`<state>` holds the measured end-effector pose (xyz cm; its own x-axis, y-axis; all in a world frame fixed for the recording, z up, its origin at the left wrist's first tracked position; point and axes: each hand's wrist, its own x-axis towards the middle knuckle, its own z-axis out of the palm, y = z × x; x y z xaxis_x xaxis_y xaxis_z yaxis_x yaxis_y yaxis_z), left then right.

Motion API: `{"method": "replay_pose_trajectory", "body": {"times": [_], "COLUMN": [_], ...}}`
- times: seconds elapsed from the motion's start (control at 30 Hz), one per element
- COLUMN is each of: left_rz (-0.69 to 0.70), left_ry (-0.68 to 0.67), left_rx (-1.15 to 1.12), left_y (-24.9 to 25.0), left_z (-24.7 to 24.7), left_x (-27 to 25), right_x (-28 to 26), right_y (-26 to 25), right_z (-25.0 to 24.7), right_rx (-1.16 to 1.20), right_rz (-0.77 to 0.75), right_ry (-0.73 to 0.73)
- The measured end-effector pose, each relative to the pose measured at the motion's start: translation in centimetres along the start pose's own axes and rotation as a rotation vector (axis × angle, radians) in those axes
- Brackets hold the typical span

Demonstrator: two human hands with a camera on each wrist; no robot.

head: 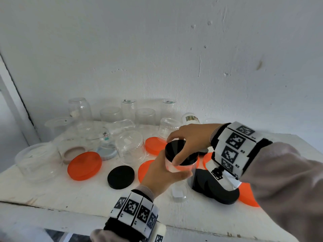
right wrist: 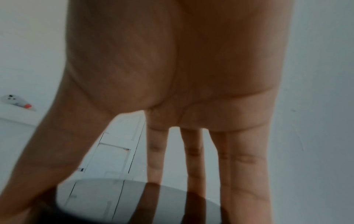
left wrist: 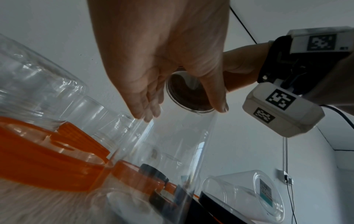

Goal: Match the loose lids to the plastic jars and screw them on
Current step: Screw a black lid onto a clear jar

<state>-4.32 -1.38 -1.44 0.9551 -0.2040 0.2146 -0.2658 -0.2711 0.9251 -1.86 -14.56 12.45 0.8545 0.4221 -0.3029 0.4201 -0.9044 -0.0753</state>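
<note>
A clear plastic jar (head: 176,184) stands upright on the white table (head: 70,194). My left hand (head: 157,173) grips its upper wall, thumb in front and fingers round the back. A black lid (head: 174,151) sits on the jar's mouth. My right hand (head: 190,138) comes from above and holds the lid's rim between thumb and fingertips. In the left wrist view the left hand (left wrist: 153,84) wraps the jar (left wrist: 172,144), and the lid (left wrist: 188,94) shows from below. The right wrist view has the right hand (right wrist: 191,91) spread over the glossy lid (right wrist: 134,204).
Several clear jars (head: 130,147) stand upside down toward the wall. Orange lids (head: 84,165) and a loose black lid (head: 121,177) lie to the left. More black lids (head: 216,191) and orange ones lie under my right wrist. The table's front edge is near.
</note>
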Motion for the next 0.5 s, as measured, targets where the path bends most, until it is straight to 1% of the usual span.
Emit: {"method": "replay_pose_trajectory", "body": {"times": [0.17, 0.33, 0.4, 0.5], "left_rz": [-0.005, -0.002, -0.001, -0.009], "left_ry": [-0.011, 0.004, 0.005, -0.001], "left_rx": [0.002, -0.009, -0.01, -0.008], "left_y": [-0.07, 0.03, 0.05, 0.0], "left_z": [0.05, -0.02, 0.01, 0.08], "left_x": [0.06, 0.06, 0.05, 0.07], "right_x": [0.27, -0.23, -0.26, -0.17], "right_y": [-0.48, -0.09, 0.04, 0.05], "right_z": [0.3, -0.52, -0.58, -0.3], "right_rx": [-0.044, -0.033, -0.025, -0.014], "right_rz": [0.061, -0.011, -0.026, -0.007], "right_ry": [0.029, -0.065, -0.044, -0.01]}}
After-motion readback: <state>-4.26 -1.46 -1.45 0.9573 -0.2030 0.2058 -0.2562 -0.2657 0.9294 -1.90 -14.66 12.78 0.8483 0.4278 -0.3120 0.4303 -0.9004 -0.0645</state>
